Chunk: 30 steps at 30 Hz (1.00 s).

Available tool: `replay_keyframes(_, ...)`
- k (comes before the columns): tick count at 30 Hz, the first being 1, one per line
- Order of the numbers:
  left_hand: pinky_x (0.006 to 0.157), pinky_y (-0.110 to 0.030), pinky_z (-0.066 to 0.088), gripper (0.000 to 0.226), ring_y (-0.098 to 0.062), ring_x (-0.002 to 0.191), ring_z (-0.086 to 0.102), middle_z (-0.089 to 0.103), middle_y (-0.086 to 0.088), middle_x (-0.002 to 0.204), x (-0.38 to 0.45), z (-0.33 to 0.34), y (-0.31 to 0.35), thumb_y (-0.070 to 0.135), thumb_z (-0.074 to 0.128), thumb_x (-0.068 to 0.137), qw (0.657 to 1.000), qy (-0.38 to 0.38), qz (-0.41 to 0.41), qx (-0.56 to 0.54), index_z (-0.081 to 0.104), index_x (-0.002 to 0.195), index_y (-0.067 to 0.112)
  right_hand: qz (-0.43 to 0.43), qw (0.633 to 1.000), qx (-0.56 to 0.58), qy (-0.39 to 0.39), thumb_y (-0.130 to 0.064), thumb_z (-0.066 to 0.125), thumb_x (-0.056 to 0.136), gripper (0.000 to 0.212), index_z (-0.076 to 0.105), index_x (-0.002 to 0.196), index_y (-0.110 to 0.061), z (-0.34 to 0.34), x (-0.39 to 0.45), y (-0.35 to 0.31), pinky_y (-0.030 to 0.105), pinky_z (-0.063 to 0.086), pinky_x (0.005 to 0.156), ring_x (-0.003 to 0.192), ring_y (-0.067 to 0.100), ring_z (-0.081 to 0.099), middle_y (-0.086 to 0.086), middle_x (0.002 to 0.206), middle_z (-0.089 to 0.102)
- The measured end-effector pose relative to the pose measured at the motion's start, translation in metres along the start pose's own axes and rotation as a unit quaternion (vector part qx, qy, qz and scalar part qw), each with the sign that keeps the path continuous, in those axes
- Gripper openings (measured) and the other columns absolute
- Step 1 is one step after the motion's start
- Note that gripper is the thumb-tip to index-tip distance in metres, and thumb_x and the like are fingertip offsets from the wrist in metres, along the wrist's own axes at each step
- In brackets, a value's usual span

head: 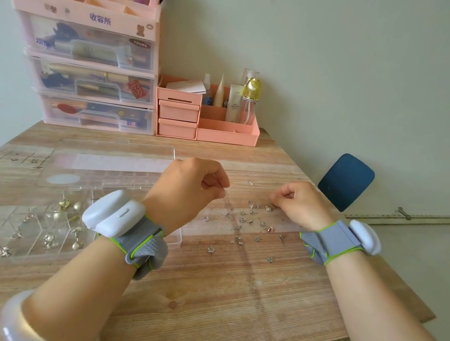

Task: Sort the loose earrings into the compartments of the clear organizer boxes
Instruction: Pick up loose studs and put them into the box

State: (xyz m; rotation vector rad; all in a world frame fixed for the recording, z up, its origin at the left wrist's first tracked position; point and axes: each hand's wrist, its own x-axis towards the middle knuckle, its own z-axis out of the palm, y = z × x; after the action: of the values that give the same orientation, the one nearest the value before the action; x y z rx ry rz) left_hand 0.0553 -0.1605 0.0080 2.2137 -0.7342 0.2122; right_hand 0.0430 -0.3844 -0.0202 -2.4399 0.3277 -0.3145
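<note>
Several small loose earrings [243, 219] lie scattered on the wooden table [224, 299], between and in front of my hands. A clear organizer box [45, 251] sits at the left, and some of its compartments hold pearl, gold and silver earrings. Its clear lid [110, 162] lies open behind it. My left hand [191, 184] hovers above the box's right end with fingers curled and thumb pinched to forefinger, as if on a tiny earring too small to make out. My right hand [301, 201] rests loosely fisted, its fingertips just beside a gold earring [270, 207].
A pink drawer tower [93, 67] and a pink desk organizer [203, 114] with bottles stand at the back against the wall. A blue chair seat [345, 181] is beyond the table's right edge. The table's front is bare wood.
</note>
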Motion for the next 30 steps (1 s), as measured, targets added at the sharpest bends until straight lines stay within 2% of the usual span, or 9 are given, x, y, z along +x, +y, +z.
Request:
replay_keyframes(3,0.063,0.002,0.037,0.01,0.006,0.071,0.056,0.064,0.012,0.075,-0.002,0.001,-0.001,0.011,0.068,0.079,1.0,0.007,0.001,-0.009,0.068,0.083,0.02,0.01,1.0,-0.023,-0.015,-0.029,0.065,0.084,0.02,0.061,0.065,-0.023,0.0,-0.002,0.0,0.023,0.032,0.053,0.058,0.009,0.049,-0.007,0.057,0.057)
replay_keyframes(5,0.063,0.002,0.037,0.01,0.005,0.072,0.057,0.064,0.013,0.074,-0.003,0.001,0.0,0.011,0.068,0.078,1.0,0.011,0.002,-0.013,0.068,0.083,0.02,0.02,0.999,-0.034,-0.019,-0.031,0.067,0.082,0.019,0.063,0.065,-0.023,0.001,-0.002,0.0,0.023,0.035,0.055,0.063,0.011,0.051,-0.009,0.059,0.057)
replay_keyframes(9,0.063,0.003,0.037,0.011,0.005,0.072,0.057,0.063,0.016,0.074,-0.003,0.0,0.001,0.011,0.069,0.078,1.0,0.017,0.008,-0.01,0.067,0.082,0.021,0.037,0.998,-0.057,-0.018,-0.032,0.065,0.083,0.019,0.065,0.067,-0.021,0.004,-0.001,-0.002,0.029,0.044,0.07,0.077,0.02,0.059,-0.006,0.063,0.059)
replay_keyframes(16,0.063,0.002,0.038,0.011,0.002,0.076,0.058,0.065,0.015,0.073,-0.006,0.0,-0.003,0.012,0.07,0.077,1.0,0.02,0.005,-0.014,0.067,0.081,0.023,0.006,0.997,-0.071,-0.008,-0.031,0.059,0.088,0.02,0.065,0.074,-0.019,0.008,-0.006,-0.005,0.028,0.041,0.066,0.071,0.018,0.053,-0.008,0.06,0.054)
replay_keyframes(19,0.064,0.001,0.038,0.011,0.007,0.082,0.055,0.065,0.014,0.074,-0.006,0.0,-0.004,0.012,0.07,0.077,1.0,0.022,0.007,-0.018,0.067,0.081,0.023,-0.031,0.999,-0.036,0.009,-0.029,0.056,0.091,0.02,0.063,0.078,-0.015,0.009,-0.008,-0.008,0.026,0.034,0.057,0.063,0.013,0.048,-0.009,0.06,0.053)
replay_keyframes(22,0.063,0.002,0.037,0.011,0.007,0.082,0.055,0.065,0.014,0.074,-0.006,0.001,-0.005,0.012,0.07,0.078,1.0,0.023,0.008,-0.018,0.067,0.082,0.023,-0.076,0.997,-0.006,0.029,-0.027,0.054,0.092,0.021,0.062,0.085,-0.009,0.01,-0.009,-0.01,0.027,0.035,0.063,0.065,0.013,0.049,-0.003,0.07,0.059)
replay_keyframes(27,0.063,0.002,0.038,0.011,0.002,0.074,0.06,0.065,0.014,0.074,-0.006,0.001,-0.004,0.013,0.069,0.078,1.0,0.017,0.003,-0.017,0.067,0.082,0.022,-0.14,0.986,0.077,0.042,-0.023,0.059,0.089,0.013,0.057,0.076,-0.022,0.013,-0.012,-0.016,0.024,0.043,0.067,0.069,0.011,0.057,-0.005,0.071,0.063)
replay_keyframes(30,0.064,0.001,0.038,0.011,0.002,0.075,0.06,0.065,0.014,0.075,-0.007,0.001,-0.003,0.012,0.069,0.078,1.0,0.011,0.005,-0.015,0.067,0.083,0.022,-0.144,0.968,0.204,-0.015,-0.015,0.067,0.082,0.012,0.061,0.073,-0.02,0.014,-0.019,-0.029,0.017,0.04,0.051,0.055,0.006,0.054,-0.004,0.065,0.063)
